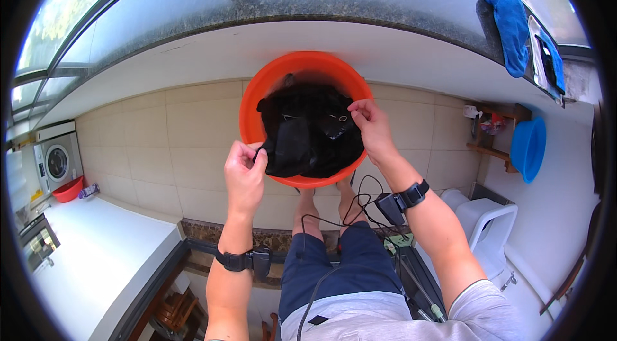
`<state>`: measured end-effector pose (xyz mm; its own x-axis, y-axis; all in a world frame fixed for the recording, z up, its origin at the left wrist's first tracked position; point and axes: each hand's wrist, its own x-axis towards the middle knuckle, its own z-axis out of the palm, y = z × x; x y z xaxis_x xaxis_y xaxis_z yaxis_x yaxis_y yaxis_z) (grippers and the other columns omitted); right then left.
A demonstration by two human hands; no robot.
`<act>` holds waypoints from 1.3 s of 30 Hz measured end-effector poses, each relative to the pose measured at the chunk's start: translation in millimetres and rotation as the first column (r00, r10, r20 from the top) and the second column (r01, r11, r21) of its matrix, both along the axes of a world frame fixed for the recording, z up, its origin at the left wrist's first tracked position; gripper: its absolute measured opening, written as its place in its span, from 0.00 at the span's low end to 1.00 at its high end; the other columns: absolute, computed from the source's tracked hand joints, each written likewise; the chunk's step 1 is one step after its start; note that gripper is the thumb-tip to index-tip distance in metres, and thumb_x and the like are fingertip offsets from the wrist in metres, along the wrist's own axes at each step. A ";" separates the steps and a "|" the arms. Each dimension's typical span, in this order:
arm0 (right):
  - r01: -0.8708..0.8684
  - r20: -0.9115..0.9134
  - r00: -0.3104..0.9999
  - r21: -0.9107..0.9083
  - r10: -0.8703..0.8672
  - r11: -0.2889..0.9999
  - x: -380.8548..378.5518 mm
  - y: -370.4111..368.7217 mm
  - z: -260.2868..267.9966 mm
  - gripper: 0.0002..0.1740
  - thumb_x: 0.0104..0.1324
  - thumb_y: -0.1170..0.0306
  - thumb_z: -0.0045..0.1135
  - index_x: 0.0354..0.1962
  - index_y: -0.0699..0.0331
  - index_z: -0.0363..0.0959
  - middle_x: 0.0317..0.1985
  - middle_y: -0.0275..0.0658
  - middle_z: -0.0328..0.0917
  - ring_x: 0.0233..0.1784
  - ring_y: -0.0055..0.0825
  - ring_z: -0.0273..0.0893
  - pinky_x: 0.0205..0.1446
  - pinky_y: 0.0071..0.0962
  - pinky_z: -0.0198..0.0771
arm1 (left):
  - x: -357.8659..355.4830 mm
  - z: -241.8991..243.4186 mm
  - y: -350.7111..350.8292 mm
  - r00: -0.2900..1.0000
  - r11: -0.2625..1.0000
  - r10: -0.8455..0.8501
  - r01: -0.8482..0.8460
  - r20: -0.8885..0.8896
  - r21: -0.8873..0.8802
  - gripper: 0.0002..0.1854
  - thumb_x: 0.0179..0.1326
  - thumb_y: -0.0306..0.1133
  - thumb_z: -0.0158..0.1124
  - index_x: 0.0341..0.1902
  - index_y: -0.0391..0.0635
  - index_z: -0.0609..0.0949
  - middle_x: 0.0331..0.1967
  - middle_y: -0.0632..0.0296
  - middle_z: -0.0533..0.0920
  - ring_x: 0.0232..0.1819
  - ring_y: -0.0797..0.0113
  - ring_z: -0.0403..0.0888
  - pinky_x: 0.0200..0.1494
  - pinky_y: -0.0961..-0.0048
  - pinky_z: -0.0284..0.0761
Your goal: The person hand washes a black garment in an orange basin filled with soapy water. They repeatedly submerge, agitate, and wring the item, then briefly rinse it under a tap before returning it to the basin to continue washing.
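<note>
A black garment [308, 133] is spread between my two hands above an orange plastic basin [251, 100]. My left hand [245, 162] pinches its near left corner between thumb and fingers, at the basin's left rim. At the upper right, my right hand [371, 124] grips the garment's edge with thumb and forefinger. Small metal fittings show on the cloth near the right hand. The fabric hides most of the basin's inside, and the basin hides whatever is under it.
Black cables [332, 220] dangle before my legs from the wrist devices. A blue towel [506, 23] drapes over the window ledge. At right are a blue basin [529, 149] and a white plastic stool [487, 225]; a washing machine [57, 162] and red basin [69, 190] stand far left.
</note>
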<state>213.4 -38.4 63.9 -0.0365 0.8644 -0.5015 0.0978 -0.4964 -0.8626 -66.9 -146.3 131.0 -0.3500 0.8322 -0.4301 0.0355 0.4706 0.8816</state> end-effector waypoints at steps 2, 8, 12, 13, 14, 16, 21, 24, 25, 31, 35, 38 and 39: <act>-0.070 -0.084 0.994 0.048 0.073 0.996 3.3 1.1 12.2 0.15 0.69 0.79 0.63 0.53 0.64 0.81 0.39 0.45 0.85 0.45 0.35 0.83 0.53 0.30 0.75 | -1.8 -3.9 2.5 0.993 0.995 0.073 -0.066 0.090 -0.076 0.11 0.66 0.18 0.67 0.40 0.40 0.73 0.50 0.51 0.88 0.49 0.72 0.81 0.57 0.73 0.76; -0.418 0.366 0.881 0.307 0.300 0.855 4.5 -0.5 46.2 0.21 0.62 0.81 0.64 0.54 0.67 0.83 0.44 0.48 0.86 0.49 0.47 0.84 0.55 0.36 0.77 | -10.1 -43.0 17.2 0.960 0.898 0.024 0.102 0.279 -0.427 0.21 0.64 0.21 0.70 0.61 0.32 0.81 0.45 0.58 0.89 0.46 0.69 0.86 0.53 0.72 0.80; -0.331 0.310 0.921 0.303 0.236 0.894 1.9 -0.2 79.9 0.16 0.62 0.80 0.65 0.48 0.68 0.85 0.43 0.49 0.86 0.47 0.48 0.84 0.52 0.38 0.78 | -6.2 -59.1 13.6 0.963 0.912 -0.060 0.161 0.264 -0.377 0.16 0.67 0.25 0.71 0.56 0.31 0.86 0.46 0.57 0.91 0.46 0.69 0.87 0.53 0.70 0.81; -0.317 0.313 0.925 0.323 0.216 0.892 1.5 -1.0 87.3 0.15 0.62 0.81 0.66 0.48 0.69 0.86 0.42 0.47 0.86 0.45 0.42 0.83 0.50 0.35 0.77 | -5.8 -61.0 12.6 0.977 0.922 -0.081 0.150 0.199 -0.358 0.15 0.68 0.25 0.70 0.56 0.32 0.86 0.46 0.56 0.91 0.47 0.68 0.88 0.53 0.70 0.81; -0.300 0.304 0.932 0.345 0.197 0.889 1.9 -3.3 92.8 0.14 0.62 0.81 0.66 0.47 0.69 0.86 0.41 0.45 0.86 0.44 0.35 0.82 0.49 0.32 0.76 | -5.1 -62.2 11.6 0.982 0.929 -0.105 0.153 0.157 -0.336 0.15 0.69 0.25 0.69 0.57 0.33 0.87 0.46 0.55 0.92 0.47 0.67 0.88 0.54 0.69 0.80; -0.297 0.302 0.937 0.432 0.174 0.851 1.6 -7.5 94.4 0.15 0.63 0.79 0.69 0.49 0.69 0.85 0.42 0.44 0.86 0.42 0.33 0.82 0.47 0.30 0.76 | -5.2 -63.2 11.3 0.987 0.951 -0.160 0.161 0.024 -0.264 0.14 0.69 0.25 0.67 0.56 0.34 0.87 0.46 0.52 0.91 0.47 0.62 0.89 0.54 0.68 0.80; -0.379 0.571 0.812 0.353 0.123 0.855 2.0 -15.0 44.3 0.20 0.61 0.80 0.67 0.52 0.68 0.83 0.48 0.51 0.85 0.50 0.52 0.84 0.55 0.43 0.80 | -8.2 -61.9 16.0 0.741 0.947 -0.321 0.250 -0.590 -0.202 0.13 0.66 0.21 0.60 0.52 0.36 0.85 0.51 0.41 0.87 0.51 0.44 0.86 0.57 0.61 0.79; -0.350 0.681 0.726 0.246 0.096 0.904 9.1 -17.9 15.4 0.15 0.63 0.81 0.59 0.48 0.66 0.83 0.47 0.52 0.84 0.53 0.59 0.81 0.57 0.51 0.77 | -8.1 -62.7 19.3 0.752 0.937 -0.347 0.296 -0.560 -0.184 0.17 0.62 0.19 0.58 0.55 0.35 0.81 0.51 0.40 0.84 0.52 0.40 0.83 0.59 0.59 0.78; -0.344 0.656 0.754 0.345 0.038 0.873 10.9 -18.3 11.4 0.15 0.64 0.81 0.59 0.48 0.65 0.83 0.46 0.52 0.84 0.53 0.59 0.82 0.56 0.51 0.77 | -7.8 -62.9 19.7 0.808 0.939 -0.343 0.286 -0.479 -0.189 0.18 0.62 0.19 0.58 0.56 0.35 0.81 0.50 0.42 0.84 0.51 0.43 0.83 0.59 0.60 0.78; -0.250 0.510 0.860 0.428 -0.004 0.869 8.8 -12.9 48.4 0.13 0.67 0.81 0.56 0.47 0.66 0.83 0.43 0.53 0.86 0.49 0.58 0.83 0.53 0.46 0.79 | -7.3 -50.3 23.9 0.950 0.989 -0.059 0.098 0.308 -0.113 0.18 0.63 0.18 0.61 0.57 0.35 0.79 0.47 0.59 0.85 0.48 0.65 0.84 0.57 0.69 0.79; -0.207 0.321 0.944 0.393 0.078 0.896 -2.4 -14.3 97.2 0.14 0.69 0.82 0.53 0.49 0.69 0.83 0.37 0.46 0.85 0.40 0.31 0.83 0.50 0.29 0.78 | -3.3 -10.6 26.5 0.942 0.975 -0.117 0.169 0.315 -0.143 0.17 0.64 0.17 0.67 0.57 0.36 0.80 0.46 0.64 0.85 0.48 0.74 0.82 0.56 0.73 0.79; -0.206 0.262 0.959 0.368 0.111 0.907 -6.0 -17.2 133.6 0.13 0.71 0.83 0.52 0.48 0.71 0.82 0.38 0.38 0.86 0.43 0.23 0.82 0.53 0.25 0.77 | 6.4 31.9 26.5 0.971 0.992 -0.116 0.104 0.210 0.068 0.16 0.65 0.16 0.69 0.56 0.36 0.80 0.45 0.65 0.85 0.47 0.76 0.81 0.54 0.75 0.79; -0.198 0.219 0.969 0.434 0.110 0.879 -5.9 -16.0 144.1 0.13 0.71 0.84 0.52 0.48 0.71 0.82 0.38 0.37 0.86 0.44 0.22 0.81 0.53 0.25 0.77 | 9.8 47.0 24.1 0.976 0.987 -0.099 0.070 0.193 0.147 0.16 0.65 0.16 0.69 0.56 0.36 0.80 0.45 0.66 0.85 0.46 0.77 0.81 0.53 0.75 0.79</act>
